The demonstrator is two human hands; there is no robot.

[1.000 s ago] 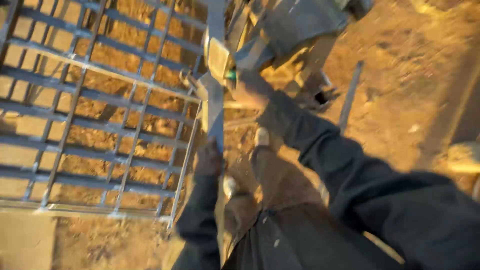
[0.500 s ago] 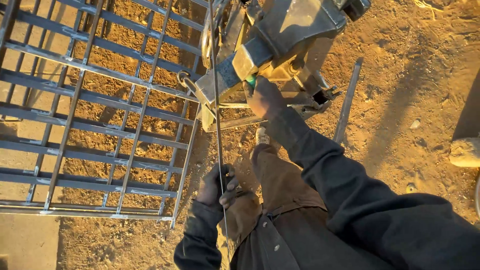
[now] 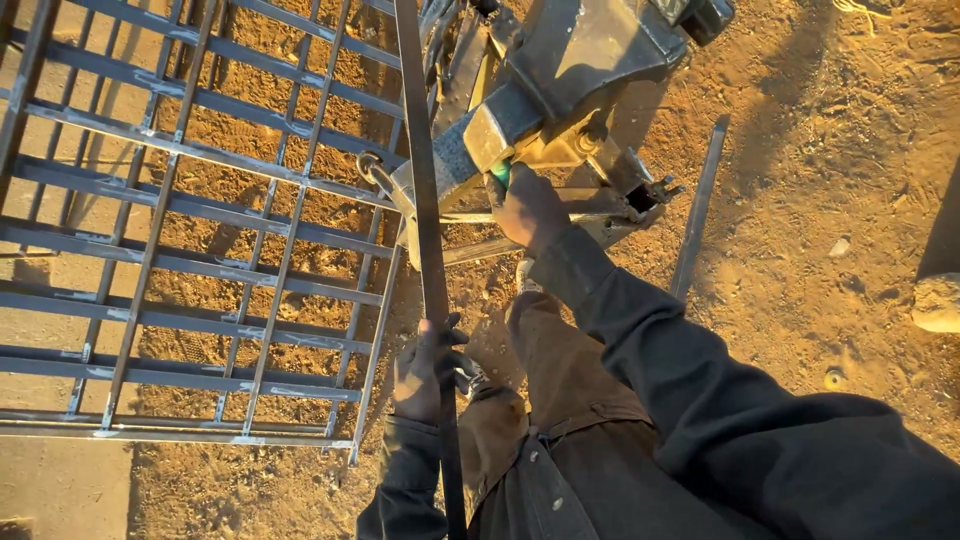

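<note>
My left hand (image 3: pixel 425 368) is closed around a long flat metal bar (image 3: pixel 425 200) that runs from the bottom of the view up past the top edge. My right hand (image 3: pixel 530 208) grips a green handle (image 3: pixel 500 173) on a tan metal machine (image 3: pixel 570 60) just ahead of me. The bar passes in front of the machine's left side. Both my arms are in dark sleeves, and brown trousers show below.
A welded grid of metal bars (image 3: pixel 200 230) lies over the dirt on the left. Another flat metal strip (image 3: pixel 700 205) lies on the sandy ground to the right of the machine. A pale stone (image 3: pixel 938 303) sits at the right edge.
The view has steadied and shifted. The long bar now stands more upright in my left hand, and my right hand stays on the green handle.
</note>
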